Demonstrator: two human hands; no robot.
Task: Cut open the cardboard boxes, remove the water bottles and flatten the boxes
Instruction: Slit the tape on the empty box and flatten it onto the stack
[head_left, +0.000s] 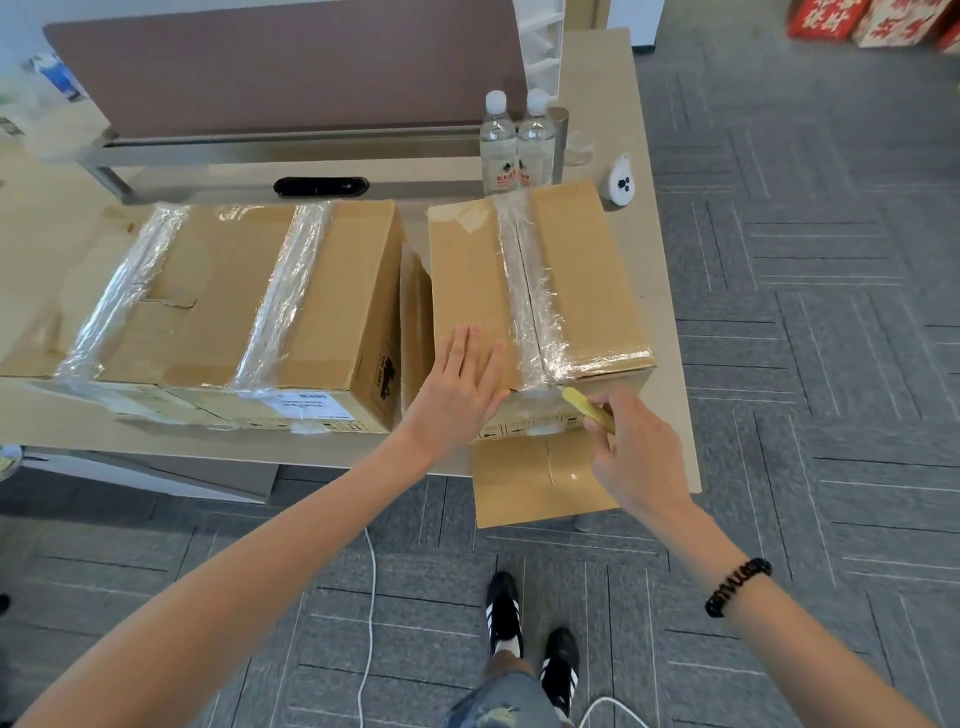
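Observation:
Two taped cardboard boxes stand side by side on the table. My left hand (460, 387) lies flat, fingers spread, on the top of the right box (582, 280) near its front edge. My right hand (631, 447) grips a yellow box cutter (584, 408), whose tip touches the clear tape seam (530, 291) at the box's front top corner. The larger left box (311, 291) is sealed with two clear tape strips. Two water bottles (511, 143) stand upright behind the right box.
A flat cardboard piece (524, 483) hangs over the table's front edge under the right box. A small white device (619, 183) sits at the back right. A brown divider panel (285, 67) runs along the table's back. White cables lie on the grey carpet by my feet.

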